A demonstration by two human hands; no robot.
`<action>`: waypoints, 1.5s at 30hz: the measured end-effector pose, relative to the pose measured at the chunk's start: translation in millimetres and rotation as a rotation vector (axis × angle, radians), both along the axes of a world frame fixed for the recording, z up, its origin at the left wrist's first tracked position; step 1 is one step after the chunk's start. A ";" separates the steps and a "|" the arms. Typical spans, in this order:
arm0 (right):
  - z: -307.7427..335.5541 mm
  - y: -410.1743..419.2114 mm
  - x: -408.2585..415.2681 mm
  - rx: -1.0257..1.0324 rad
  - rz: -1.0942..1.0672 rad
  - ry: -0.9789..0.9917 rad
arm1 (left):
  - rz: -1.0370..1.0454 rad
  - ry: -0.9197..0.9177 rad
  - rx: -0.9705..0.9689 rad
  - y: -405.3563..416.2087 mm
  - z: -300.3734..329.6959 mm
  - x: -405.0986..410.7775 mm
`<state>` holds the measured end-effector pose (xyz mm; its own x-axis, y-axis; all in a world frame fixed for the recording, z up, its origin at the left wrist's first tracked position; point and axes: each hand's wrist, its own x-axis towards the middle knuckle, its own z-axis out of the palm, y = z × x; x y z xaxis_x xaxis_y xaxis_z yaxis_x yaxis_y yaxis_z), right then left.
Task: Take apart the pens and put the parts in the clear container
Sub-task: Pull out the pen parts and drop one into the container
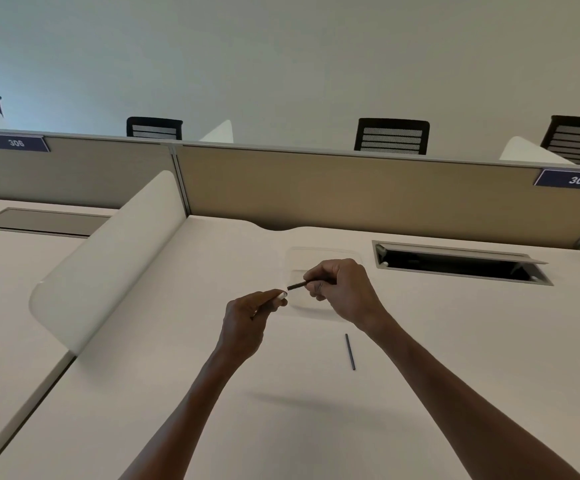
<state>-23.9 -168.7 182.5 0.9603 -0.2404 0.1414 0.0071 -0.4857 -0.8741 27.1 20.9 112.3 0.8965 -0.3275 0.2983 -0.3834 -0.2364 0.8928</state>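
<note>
pale tabletop (pixel 164 393) carries a clear container (pixel 323 252) under both hands and a spare dark pen (pixel 350 351) nearer. right hand (pixel 345 289) fingers pinch a dark pen part (pixel 297 285); left hand (pixel 247 317) fingers pinch a white piece (pixel 282 295). best to lower each piece inside the rim before letting go.

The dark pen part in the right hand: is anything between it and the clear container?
Nothing visible. The right hand holds the dark pen part directly above the clear container, whose top looks open.
</note>
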 end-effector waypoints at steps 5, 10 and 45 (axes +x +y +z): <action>-15.0 -8.9 -3.8 0.132 -0.103 0.030 | 0.000 0.054 -0.051 0.3 -4.4 0.2; -45.6 -19.6 -12.2 0.097 -0.280 0.120 | -0.022 0.116 -0.093 -0.7 -9.5 -1.7; -163.4 0.9 -20.6 -0.266 -0.430 0.542 | -0.049 0.216 -0.176 0.5 -15.6 -5.9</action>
<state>-44.5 -167.8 19.1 0.7409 -0.6345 -0.2202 -0.6305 -0.5444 -0.5532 21.2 21.4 96.7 0.9297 -0.3324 0.1586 -0.1873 -0.0559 0.9807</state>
